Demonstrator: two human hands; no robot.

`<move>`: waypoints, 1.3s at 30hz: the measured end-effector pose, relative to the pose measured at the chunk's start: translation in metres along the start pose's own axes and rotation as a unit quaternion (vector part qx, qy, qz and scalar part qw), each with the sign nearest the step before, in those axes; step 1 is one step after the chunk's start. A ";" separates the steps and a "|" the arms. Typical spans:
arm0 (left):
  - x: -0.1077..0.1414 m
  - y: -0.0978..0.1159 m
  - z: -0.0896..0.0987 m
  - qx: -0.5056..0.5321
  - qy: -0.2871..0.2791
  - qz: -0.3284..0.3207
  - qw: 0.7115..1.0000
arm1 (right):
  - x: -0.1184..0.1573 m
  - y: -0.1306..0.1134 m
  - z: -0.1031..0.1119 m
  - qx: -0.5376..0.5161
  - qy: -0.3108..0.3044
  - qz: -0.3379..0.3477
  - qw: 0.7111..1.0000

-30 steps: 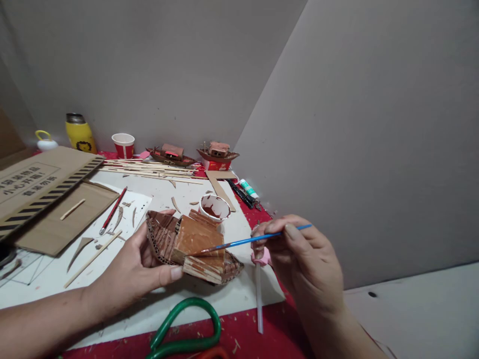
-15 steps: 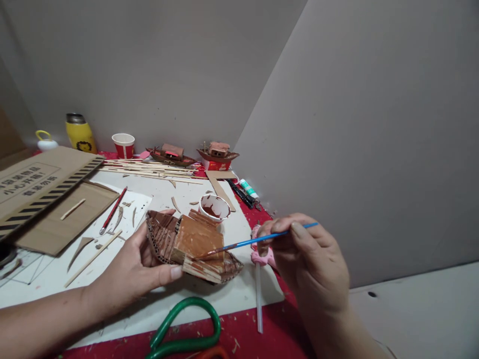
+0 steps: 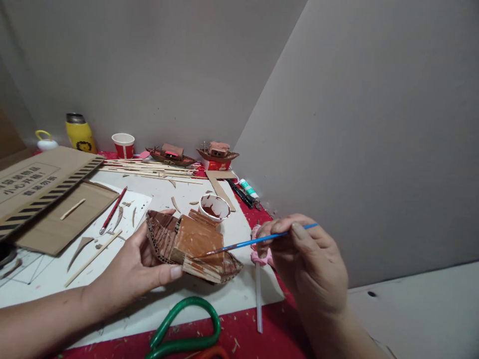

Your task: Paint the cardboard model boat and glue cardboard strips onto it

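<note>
My left hand (image 3: 149, 259) grips a small cardboard model boat (image 3: 200, 234) by its left end, thumb along the near side and fingers behind. Wet brown paint covers the boat's roof, while the strips on the near side are still mostly bare wood colour. Between the thumb and fingers of my right hand (image 3: 307, 254) is a thin blue paintbrush (image 3: 250, 243). Its brown-stained tip touches the near edge of the roof, by the bare strips. Just behind the boat stands a white paint cup (image 3: 214, 208) with brown paint inside.
Green-handled scissors (image 3: 187, 344) lie at the front edge. A pink glue gun (image 3: 262, 257) with a glue stick is by my right hand. Two finished boats (image 3: 170, 154), wooden sticks (image 3: 157, 168), a red paper cup (image 3: 123, 146) and a yellow bottle (image 3: 80, 134) sit behind; cardboard (image 3: 48, 184) lies left.
The brush tip has shifted very slightly along the near edge of the roof. My left hand and the boat have stayed in place.
</note>
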State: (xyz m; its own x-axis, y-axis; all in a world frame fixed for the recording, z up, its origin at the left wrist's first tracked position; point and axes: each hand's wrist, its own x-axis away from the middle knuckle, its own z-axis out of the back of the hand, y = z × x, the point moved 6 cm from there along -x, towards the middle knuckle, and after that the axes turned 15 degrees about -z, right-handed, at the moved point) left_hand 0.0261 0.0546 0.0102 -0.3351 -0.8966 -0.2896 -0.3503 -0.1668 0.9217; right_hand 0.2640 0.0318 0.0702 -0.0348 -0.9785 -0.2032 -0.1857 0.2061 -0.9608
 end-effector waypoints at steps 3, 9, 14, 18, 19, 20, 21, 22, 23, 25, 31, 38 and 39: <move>0.000 -0.001 0.000 0.007 0.000 -0.002 1.000 | 0.001 0.002 -0.004 0.002 -0.019 -0.005 1.000; 0.001 -0.002 0.000 0.018 -0.003 -0.002 1.000 | 0.001 0.001 -0.004 0.004 -0.026 0.003 1.000; 0.001 -0.002 0.001 0.010 -0.003 -0.001 1.000 | 0.002 0.001 -0.005 0.014 -0.022 -0.003 1.000; 0.001 -0.001 0.000 0.002 -0.004 0.002 1.000 | 0.003 0.000 -0.004 0.023 -0.024 0.009 0.999; 0.000 -0.001 0.000 0.002 -0.004 0.001 1.000 | 0.003 -0.001 -0.003 0.023 -0.021 0.014 0.999; 0.000 -0.001 0.000 0.003 -0.003 0.001 1.000 | 0.003 -0.002 -0.002 0.025 -0.015 0.016 0.999; 0.001 -0.002 0.000 0.004 -0.002 0.001 1.000 | 0.003 -0.002 -0.001 0.026 -0.008 0.017 0.999; 0.001 -0.002 0.000 0.004 0.000 0.001 1.000 | 0.003 -0.002 0.000 0.027 -0.001 0.016 1.000; 0.001 -0.002 0.000 0.005 0.000 0.002 1.000 | 0.003 -0.002 0.001 0.027 0.004 0.014 1.000; 0.001 -0.003 0.001 0.005 0.001 0.002 1.000 | 0.004 -0.002 0.000 0.026 0.000 0.013 1.000; 0.000 -0.002 0.000 0.005 -0.005 0.002 1.000 | 0.004 0.000 -0.002 0.028 -0.022 0.019 0.999; 0.000 0.001 0.000 -0.005 0.001 -0.003 1.000 | 0.005 -0.002 -0.002 0.039 -0.006 0.017 0.999; 0.000 0.001 0.000 -0.009 0.001 -0.002 1.000 | 0.005 -0.002 -0.002 0.039 -0.007 0.016 0.999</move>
State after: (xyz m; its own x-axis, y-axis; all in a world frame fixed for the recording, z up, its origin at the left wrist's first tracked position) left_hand 0.0261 0.0546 0.0115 -0.3311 -0.8970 -0.2930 -0.3355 -0.1783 0.9250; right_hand 0.2622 0.0267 0.0717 -0.0257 -0.9712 -0.2368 -0.1078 0.2382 -0.9652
